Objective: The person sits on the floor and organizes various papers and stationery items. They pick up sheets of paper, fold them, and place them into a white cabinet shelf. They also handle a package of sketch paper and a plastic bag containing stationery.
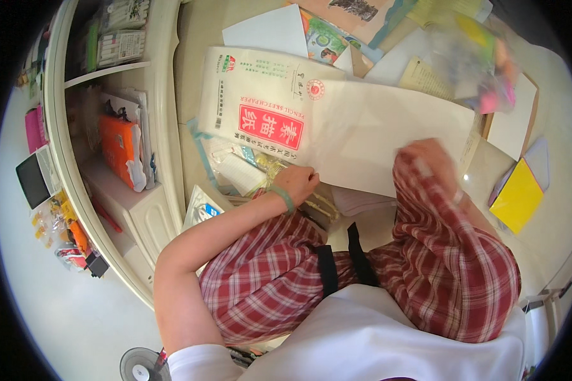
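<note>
Pale floor [197,38] fills the upper half of the view, strewn with loose sheets and booklets; we look straight down over a red plaid skirt [388,279] and white top. At centre lies a large white pack of sketch paper [337,120] with a red label near its left end, flat on the floor and tilted a little down to the right.

Left hand [295,183]: a green band sits at the wrist, and the fingers are curled into a loose fist. The knuckles rest at the lower edge of the paper pack, just below the red label. We cannot tell whether the fingers pinch the pack's edge or only press against it.

Right hand [429,159]: blurred (motion smear), lying over the pack's lower right part, just above the raised knee. Finger spread and grip cannot be read from this frame.

Surroundings:
- clear plastic packets [241,168] just left of the left hand, partly under the pack
- yellow notebook [518,193] well to the right, apart from the pack
- transparent bag of coloured items [480,60] at upper right, blurred
- illustrated picture sheets [337,32] above the pack, one partly covered by a white sheet
- white shelf unit [149,127] along the left, holding an orange packet [121,149] and stacked stationery
- small fan [140,365] at the bottom left edge
</note>
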Demonstrator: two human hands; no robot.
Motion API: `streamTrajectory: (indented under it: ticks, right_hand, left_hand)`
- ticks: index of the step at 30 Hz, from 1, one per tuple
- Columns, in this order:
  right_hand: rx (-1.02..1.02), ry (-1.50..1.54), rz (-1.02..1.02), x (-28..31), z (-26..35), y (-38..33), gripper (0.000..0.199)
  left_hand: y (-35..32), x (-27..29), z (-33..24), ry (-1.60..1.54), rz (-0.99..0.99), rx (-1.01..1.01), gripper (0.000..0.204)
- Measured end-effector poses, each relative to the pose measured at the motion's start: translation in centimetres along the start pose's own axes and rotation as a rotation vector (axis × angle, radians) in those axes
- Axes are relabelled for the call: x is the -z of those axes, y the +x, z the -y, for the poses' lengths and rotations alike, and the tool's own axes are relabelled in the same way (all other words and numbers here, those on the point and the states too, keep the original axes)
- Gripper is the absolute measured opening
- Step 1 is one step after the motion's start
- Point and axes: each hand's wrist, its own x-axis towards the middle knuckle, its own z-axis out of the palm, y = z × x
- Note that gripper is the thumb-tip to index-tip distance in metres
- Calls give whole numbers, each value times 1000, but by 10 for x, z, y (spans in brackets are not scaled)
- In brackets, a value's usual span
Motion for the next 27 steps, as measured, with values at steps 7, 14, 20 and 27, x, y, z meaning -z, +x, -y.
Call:
streamTrajectory:
  ticks: [7, 14, 20, 27]
  right_hand:
    - [464, -418, 333, -144, 9, 58, 48]
    - [505, -385, 173, -169, 2, 54, 46]
    - [424, -289, 159, -170, -4, 71, 39]
    - [371, -175, 430, -136, 10, 118, 39]
  left_hand:
    - [2, 8, -17, -98, -109, -9, 31]
    - [5, 1, -17, -80, -122, -76, 26]
    - [12, 9, -34, -4, -64, -163, 23]
    - [20, 4, -35, 3, -167, -247, 20]
